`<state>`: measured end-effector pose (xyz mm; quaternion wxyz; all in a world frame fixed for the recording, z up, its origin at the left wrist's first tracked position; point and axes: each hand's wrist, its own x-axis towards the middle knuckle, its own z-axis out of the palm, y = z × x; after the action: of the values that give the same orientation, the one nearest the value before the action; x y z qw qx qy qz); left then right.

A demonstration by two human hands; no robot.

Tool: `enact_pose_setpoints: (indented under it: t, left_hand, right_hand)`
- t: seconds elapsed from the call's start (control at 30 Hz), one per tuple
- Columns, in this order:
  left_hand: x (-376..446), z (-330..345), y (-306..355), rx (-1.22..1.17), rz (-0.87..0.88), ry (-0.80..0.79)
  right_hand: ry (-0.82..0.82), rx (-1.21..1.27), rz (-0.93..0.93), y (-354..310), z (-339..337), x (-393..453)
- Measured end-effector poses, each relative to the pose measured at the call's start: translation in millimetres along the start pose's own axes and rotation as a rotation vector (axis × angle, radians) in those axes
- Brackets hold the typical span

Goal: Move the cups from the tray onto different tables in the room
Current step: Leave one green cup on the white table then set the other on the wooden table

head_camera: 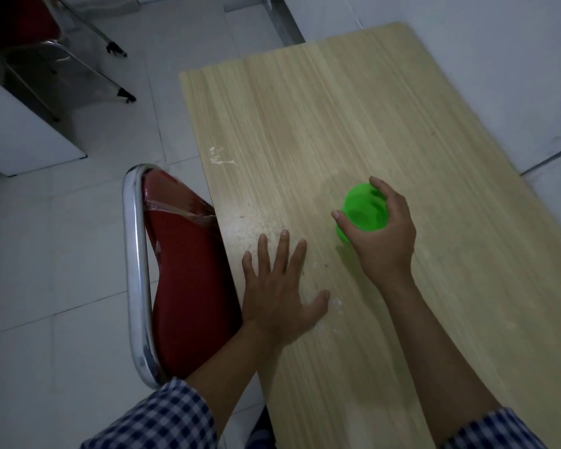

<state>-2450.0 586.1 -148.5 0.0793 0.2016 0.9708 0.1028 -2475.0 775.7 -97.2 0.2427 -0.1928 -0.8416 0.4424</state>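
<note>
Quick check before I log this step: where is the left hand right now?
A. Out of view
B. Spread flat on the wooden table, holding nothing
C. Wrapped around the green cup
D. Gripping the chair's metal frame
B. The left hand lies open with fingers spread on the wooden table, beside the red chair, while the right hand has its grip around the green cup.

A red chair (188, 280) with a chrome frame stands tucked against the table's left edge on a pale tiled floor (62, 254). Well beyond it, a second chrome-framed chair (46, 59) stands beside a white cabinet (23, 134)
</note>
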Motion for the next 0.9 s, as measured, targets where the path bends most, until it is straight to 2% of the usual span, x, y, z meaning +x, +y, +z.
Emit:
enact_pose_setpoints:
  t: [0.33, 0.67, 0.77, 0.9]
  left_hand:
    - [1, 3, -1, 0.013, 0.000, 0.008]
    - [0, 2, -2, 0.021, 0.003, 0.002]
    - [-3, -1, -2, 0.030, 0.019, -0.029]
    - [-36, -8, -1, -0.011, 0.083, -0.146]
  right_hand:
    - [-0.003, -0.052, -0.019, 3, 5, 2]
    - [-0.097, -0.078, 0.019, -4, -20, -12]
    - [-0.083, -0.100, 0.117, -2, -39, -41]
    - [-0.124, -0.117, 0.224, -7, -55, -98]
